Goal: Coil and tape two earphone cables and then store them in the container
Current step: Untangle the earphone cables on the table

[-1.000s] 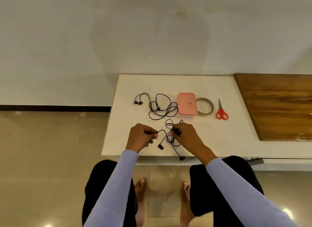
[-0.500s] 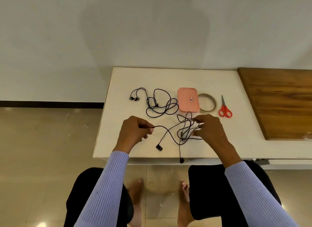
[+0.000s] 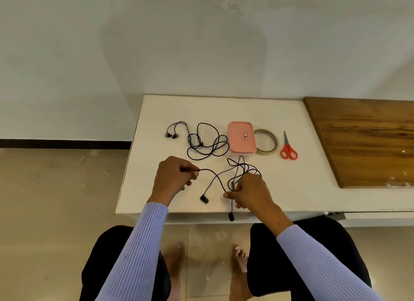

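I hold one black earphone cable (image 3: 215, 177) over the front of the white table (image 3: 291, 188). My left hand (image 3: 172, 179) pinches its end between thumb and fingers. My right hand (image 3: 248, 193) grips a loose bunch of its loops, which stick up behind the fingers. One earbud (image 3: 204, 199) lies on the table between my hands, another (image 3: 231, 217) dangles past the table's front edge. A second black earphone cable (image 3: 203, 141) lies tangled farther back. To its right stands the closed pink container (image 3: 241, 137).
A roll of clear tape (image 3: 266, 141) lies right of the container, red-handled scissors (image 3: 288, 148) beyond it. A wooden board (image 3: 363, 141) covers the table's right part. A white wall rises behind. My knees and bare feet are below the front edge.
My right hand has come back toward me and left, closing the gap to my left hand, with the bunched loops in it. The cable between the hands now sags in an arch.
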